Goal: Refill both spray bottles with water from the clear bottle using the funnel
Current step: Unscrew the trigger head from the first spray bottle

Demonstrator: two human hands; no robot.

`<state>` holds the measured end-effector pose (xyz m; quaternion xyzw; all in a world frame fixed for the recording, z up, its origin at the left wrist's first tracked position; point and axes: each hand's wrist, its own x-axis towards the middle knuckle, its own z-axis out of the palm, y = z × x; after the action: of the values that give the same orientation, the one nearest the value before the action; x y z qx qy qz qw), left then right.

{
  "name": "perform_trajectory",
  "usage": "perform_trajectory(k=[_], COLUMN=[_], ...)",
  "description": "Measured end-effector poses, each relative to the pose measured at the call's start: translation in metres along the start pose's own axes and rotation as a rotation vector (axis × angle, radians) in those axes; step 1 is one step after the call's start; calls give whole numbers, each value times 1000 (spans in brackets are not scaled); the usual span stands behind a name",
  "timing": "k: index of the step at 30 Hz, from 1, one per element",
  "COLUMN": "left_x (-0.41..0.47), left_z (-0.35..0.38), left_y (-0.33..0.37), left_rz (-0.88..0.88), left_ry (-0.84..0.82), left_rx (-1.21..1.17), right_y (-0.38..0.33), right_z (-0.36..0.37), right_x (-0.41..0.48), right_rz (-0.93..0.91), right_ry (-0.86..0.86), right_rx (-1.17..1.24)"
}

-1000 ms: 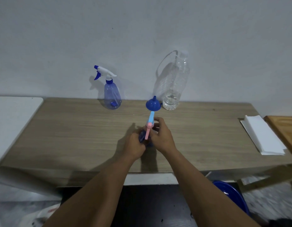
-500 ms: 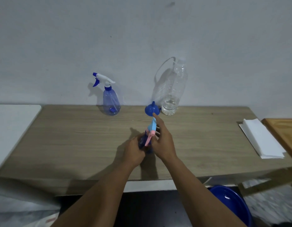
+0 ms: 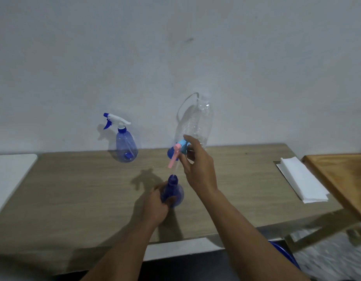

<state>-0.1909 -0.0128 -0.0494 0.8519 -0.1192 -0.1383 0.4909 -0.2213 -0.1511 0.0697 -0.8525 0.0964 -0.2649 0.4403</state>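
Backdrop: plain pale wall (image 3: 175, 47) behind wooden worktop (image 3: 74, 189); no clutter near work zone.
L hand (image 3: 155, 207): grip clamped round body of near spray bottle (image 3: 172, 191), upright on worktop; prob. steadies it so neck stays put while head comes off.
R hand (image 3: 197, 167): grip closed on light-blue/pink spray head (image 3: 180, 150), raised above & just behind open neck, tilted; thin dip tube (image 3: 174, 169) hangs down twd neck, tip seems barely clear, hard to tell.
Near bottle neck: uncapped, faces up, ready for funnel.
Funnel (image 3: 171, 154): blue, on worktop behind spray head, mostly hidden; kept within reach, not yet in any neck.
Clear bottle (image 3: 199, 122): upright at wall, beside funnel; water level unreadable, base blocked by R hand.
2nd spray bottle (image 3: 125, 145): far left at wall, white/blue trigger head on, untouched, parked out of way.
Paper stack (image 3: 301, 179): white, right end of worktop, well apart; likely for spills.
Stage (judgement): early; opening 1st bottle, no pour started.
Next need: somewhere to park head w/o dripping, then funnel into neck.
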Motion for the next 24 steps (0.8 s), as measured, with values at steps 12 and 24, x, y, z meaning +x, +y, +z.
perform_trajectory(k=[12, 24], left_x=[21, 9], left_z=[8, -3], left_y=[-28, -8], left_rz=[71, 106], left_ry=[36, 78], left_rx=[59, 166], right_y=[1, 107], right_z=[-48, -2], right_x=[25, -8], right_rz=[161, 368], right_ry=[42, -278], right_rx=[-270, -653])
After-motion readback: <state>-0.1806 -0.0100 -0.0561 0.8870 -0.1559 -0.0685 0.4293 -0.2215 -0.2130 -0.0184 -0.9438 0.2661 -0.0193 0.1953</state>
